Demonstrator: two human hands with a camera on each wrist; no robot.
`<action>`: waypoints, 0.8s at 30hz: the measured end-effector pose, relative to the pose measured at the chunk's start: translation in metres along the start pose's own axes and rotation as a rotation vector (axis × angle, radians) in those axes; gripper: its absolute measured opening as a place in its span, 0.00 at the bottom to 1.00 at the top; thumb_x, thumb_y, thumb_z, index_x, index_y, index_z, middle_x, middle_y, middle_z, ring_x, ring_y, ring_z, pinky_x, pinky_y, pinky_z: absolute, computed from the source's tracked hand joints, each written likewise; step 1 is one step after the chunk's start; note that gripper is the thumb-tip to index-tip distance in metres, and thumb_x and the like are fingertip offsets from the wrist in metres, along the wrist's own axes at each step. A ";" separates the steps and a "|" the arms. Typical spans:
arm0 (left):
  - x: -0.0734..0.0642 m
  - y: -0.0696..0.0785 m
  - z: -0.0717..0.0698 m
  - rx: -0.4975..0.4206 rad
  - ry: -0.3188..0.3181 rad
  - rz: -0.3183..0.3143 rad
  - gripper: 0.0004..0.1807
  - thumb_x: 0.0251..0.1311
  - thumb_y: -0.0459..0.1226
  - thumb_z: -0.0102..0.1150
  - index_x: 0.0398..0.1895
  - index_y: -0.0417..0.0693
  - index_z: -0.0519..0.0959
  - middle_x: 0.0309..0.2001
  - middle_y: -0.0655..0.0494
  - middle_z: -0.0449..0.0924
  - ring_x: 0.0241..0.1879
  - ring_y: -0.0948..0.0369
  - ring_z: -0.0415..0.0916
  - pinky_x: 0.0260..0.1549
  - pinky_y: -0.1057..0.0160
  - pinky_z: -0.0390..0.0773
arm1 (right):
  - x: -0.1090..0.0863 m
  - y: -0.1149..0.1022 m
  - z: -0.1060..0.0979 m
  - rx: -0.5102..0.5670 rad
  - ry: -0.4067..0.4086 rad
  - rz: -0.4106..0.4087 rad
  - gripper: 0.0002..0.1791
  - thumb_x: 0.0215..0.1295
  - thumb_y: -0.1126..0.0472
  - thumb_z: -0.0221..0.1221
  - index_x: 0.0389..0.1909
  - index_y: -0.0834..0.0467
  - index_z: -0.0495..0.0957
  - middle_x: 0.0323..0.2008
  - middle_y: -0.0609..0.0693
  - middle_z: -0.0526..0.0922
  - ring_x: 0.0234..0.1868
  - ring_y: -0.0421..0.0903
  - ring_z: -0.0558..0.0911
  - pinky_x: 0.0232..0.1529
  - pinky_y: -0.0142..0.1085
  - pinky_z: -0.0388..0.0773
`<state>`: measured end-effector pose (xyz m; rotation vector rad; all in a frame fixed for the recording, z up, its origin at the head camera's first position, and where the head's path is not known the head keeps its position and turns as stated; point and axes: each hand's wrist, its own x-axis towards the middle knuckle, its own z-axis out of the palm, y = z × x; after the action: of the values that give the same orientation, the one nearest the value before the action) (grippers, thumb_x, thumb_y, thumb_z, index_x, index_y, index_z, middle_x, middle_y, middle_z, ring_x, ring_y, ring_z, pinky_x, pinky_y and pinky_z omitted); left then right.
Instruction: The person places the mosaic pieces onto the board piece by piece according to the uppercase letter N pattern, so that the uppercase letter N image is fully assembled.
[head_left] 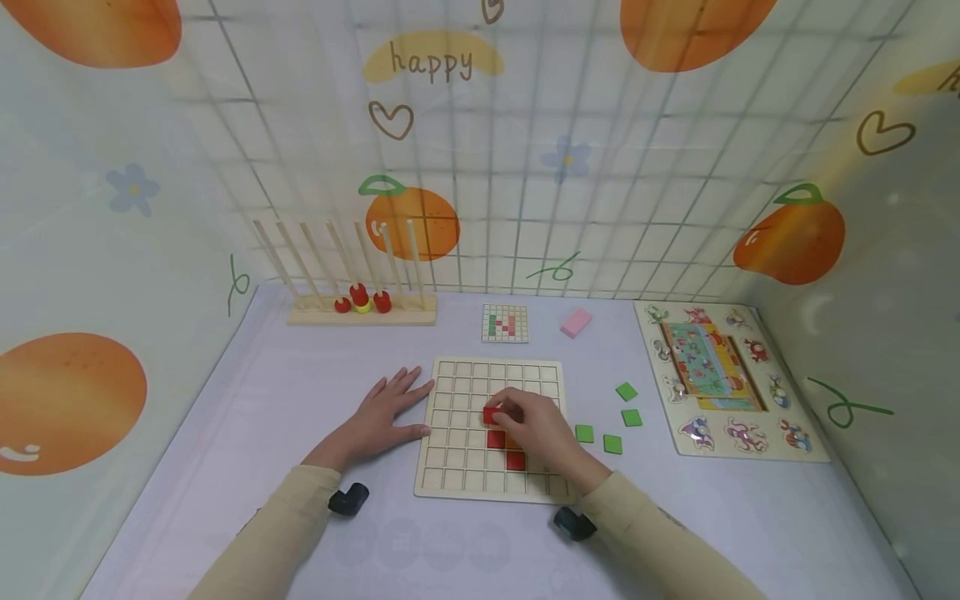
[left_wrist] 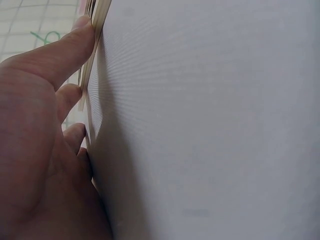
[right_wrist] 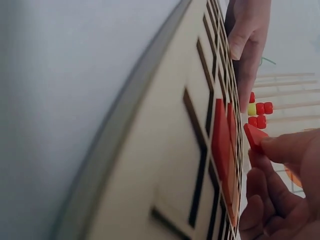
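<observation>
A wooden grid board (head_left: 459, 457) lies in the middle of the table. My right hand (head_left: 536, 423) is over it, pinching a red square tile (right_wrist: 254, 136) between thumb and fingers. In the right wrist view this tile is tilted and stands off the grid surface. Two red tiles (head_left: 515, 461) sit in cells nearer me, stepped diagonally; an orange patch beside them is partly hidden by the right hand. My left hand (head_left: 375, 423) rests on the table with fingers spread, thumb and index fingertip at the board's left edge.
Several green tiles (head_left: 612, 444) lie right of the board. Behind it are a small patterned card (head_left: 505, 323) and a pink block (head_left: 576, 322). A peg rack (head_left: 362, 317) with beads stands back left; a picture puzzle board (head_left: 720, 447) lies at the right.
</observation>
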<state>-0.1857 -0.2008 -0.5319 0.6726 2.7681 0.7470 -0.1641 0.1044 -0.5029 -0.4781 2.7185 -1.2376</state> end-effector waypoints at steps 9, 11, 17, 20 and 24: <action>0.000 0.000 0.000 0.007 -0.002 -0.005 0.45 0.63 0.61 0.63 0.80 0.60 0.59 0.82 0.54 0.45 0.81 0.50 0.36 0.77 0.44 0.35 | 0.009 -0.005 0.010 -0.089 -0.030 -0.028 0.07 0.70 0.57 0.65 0.45 0.42 0.84 0.31 0.33 0.81 0.33 0.38 0.76 0.37 0.34 0.77; -0.001 0.000 0.000 0.008 -0.001 -0.005 0.45 0.63 0.61 0.63 0.80 0.60 0.59 0.82 0.53 0.45 0.81 0.50 0.36 0.77 0.43 0.36 | 0.010 -0.006 0.012 -0.109 -0.026 -0.044 0.07 0.69 0.57 0.66 0.45 0.43 0.85 0.31 0.33 0.81 0.33 0.38 0.76 0.37 0.34 0.76; 0.000 0.000 0.000 0.009 -0.003 -0.002 0.45 0.63 0.61 0.62 0.80 0.61 0.58 0.82 0.54 0.45 0.81 0.50 0.36 0.77 0.43 0.36 | 0.014 -0.009 0.017 -0.159 -0.021 -0.078 0.08 0.67 0.60 0.67 0.44 0.44 0.86 0.32 0.35 0.81 0.34 0.38 0.75 0.35 0.32 0.75; 0.000 -0.001 0.000 0.008 -0.001 0.003 0.45 0.63 0.61 0.62 0.80 0.60 0.58 0.82 0.54 0.45 0.81 0.50 0.36 0.77 0.43 0.36 | 0.014 -0.010 0.018 -0.189 -0.014 -0.083 0.08 0.66 0.59 0.68 0.43 0.44 0.86 0.35 0.36 0.82 0.36 0.38 0.75 0.37 0.32 0.76; 0.000 -0.001 0.000 0.006 0.003 0.011 0.45 0.63 0.61 0.62 0.80 0.61 0.58 0.82 0.54 0.45 0.81 0.51 0.36 0.77 0.43 0.36 | 0.013 -0.009 0.018 -0.206 0.003 -0.088 0.07 0.65 0.59 0.69 0.42 0.46 0.87 0.39 0.38 0.82 0.38 0.40 0.74 0.38 0.32 0.77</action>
<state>-0.1861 -0.2017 -0.5325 0.6887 2.7728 0.7430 -0.1699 0.0813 -0.5079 -0.6243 2.8704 -0.9797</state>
